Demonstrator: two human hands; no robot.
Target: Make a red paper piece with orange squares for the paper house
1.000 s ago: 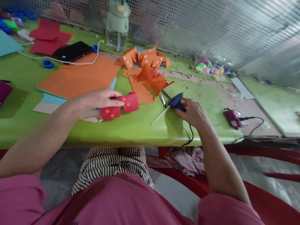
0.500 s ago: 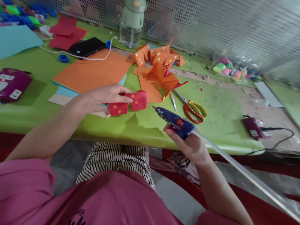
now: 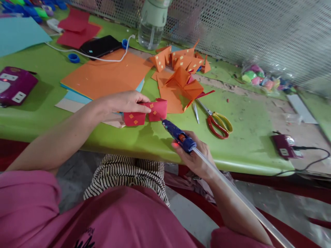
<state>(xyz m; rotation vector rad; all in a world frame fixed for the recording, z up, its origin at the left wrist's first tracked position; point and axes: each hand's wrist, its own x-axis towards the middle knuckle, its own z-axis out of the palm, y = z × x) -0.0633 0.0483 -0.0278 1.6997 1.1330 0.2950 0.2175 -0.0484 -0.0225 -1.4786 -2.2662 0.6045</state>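
My left hand (image 3: 129,102) is closed on a folded red paper piece (image 3: 158,112) dotted with small orange diamonds, held near the table's front edge. In my right hand (image 3: 198,155) is a dark blue glue gun (image 3: 177,133), with a long clear glue stick (image 3: 224,182) running out of its back. The nozzle points up and left, at the lower edge of the red paper; whether it touches cannot be made out. A small red light glows on the gun by my fingers.
Orange sheets (image 3: 108,75) lie beyond my left hand, with folded orange paper shapes (image 3: 183,86) right of them. Red-and-yellow-handled scissors (image 3: 218,124) lie to the right. Purple power boxes (image 3: 17,86) sit at both sides. A water bottle (image 3: 152,27) and a phone (image 3: 100,46) stand farther back.
My right hand has brought the glue gun left, so its nozzle is now at the red paper. My left hand keeps its hold. The whole view has shifted slightly.
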